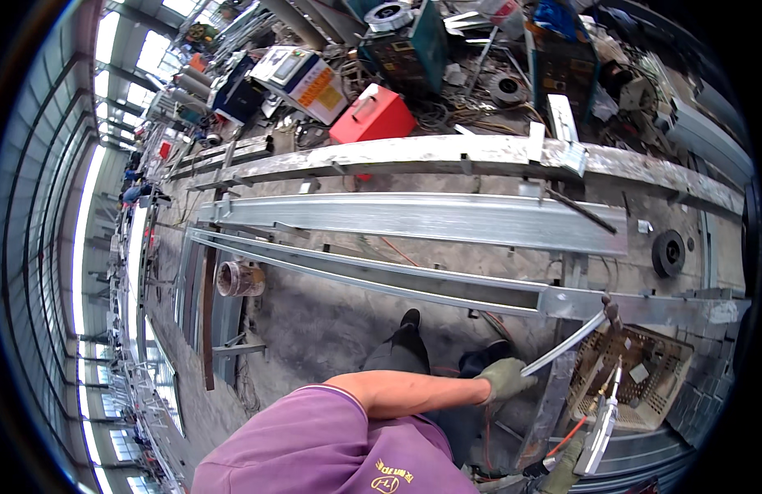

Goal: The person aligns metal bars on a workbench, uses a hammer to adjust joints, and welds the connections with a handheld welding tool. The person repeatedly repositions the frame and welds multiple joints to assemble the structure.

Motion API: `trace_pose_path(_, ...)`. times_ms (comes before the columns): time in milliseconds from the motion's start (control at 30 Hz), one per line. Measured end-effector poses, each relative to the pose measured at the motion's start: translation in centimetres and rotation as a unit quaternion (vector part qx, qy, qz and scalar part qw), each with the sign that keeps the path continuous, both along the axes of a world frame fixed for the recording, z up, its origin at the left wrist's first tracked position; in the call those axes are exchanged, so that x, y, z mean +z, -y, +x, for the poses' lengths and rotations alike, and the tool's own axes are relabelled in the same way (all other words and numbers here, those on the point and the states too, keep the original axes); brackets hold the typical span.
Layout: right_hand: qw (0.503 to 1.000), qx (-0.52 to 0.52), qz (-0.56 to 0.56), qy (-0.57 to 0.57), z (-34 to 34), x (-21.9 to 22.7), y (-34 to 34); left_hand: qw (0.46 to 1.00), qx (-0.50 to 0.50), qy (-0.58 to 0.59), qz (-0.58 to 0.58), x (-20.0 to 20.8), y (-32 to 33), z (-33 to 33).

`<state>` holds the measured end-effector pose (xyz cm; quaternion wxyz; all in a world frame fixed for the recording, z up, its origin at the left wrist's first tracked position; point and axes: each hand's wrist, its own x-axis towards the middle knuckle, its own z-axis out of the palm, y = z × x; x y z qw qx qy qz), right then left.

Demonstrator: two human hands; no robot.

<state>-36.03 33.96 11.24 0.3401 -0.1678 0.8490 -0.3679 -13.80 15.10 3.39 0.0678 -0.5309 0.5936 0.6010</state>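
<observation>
My left hand (pixel 510 380), in a grey-green glove, is closed round the pale metal handle of a hammer (pixel 562 347). The hammer's brown head is up by the right part of a galvanized steel channel (pixel 397 276). Low on the right, my right hand (pixel 567 466), also gloved, is partly hidden behind a silver hand tool (pixel 599 432) and appears wrapped round it. This tool has a slim pointed tip, and a red hose and a brass-coloured fitting lie against it. Beneath the tool tip sits a dirty beige plastic crate (pixel 665 362) with perforated sides.
Beyond the channel lie a wide galvanized profile (pixel 414 218) and a long whitish beam (pixel 381 154). A red metal box (pixel 373 114) and workshop machines stand behind them. A bucket (pixel 241 279) is at left, a black wheel (pixel 668 253) at right. Cables cross the concrete floor.
</observation>
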Motion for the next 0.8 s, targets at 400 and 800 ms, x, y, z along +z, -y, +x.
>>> trace_pose_path(400, 0.987, 0.124, -0.023, -0.097, 15.6, 3.5, 9.7, 0.987, 0.153, -0.027, 0.03, 7.0, -1.7, 26.5)
trace_pose_path(800, 0.8, 0.568, -0.192, -0.011, 51.5, 7.6, 29.8, 0.859, 0.505, 0.018, -0.087, 5.7, -7.3, 58.8)
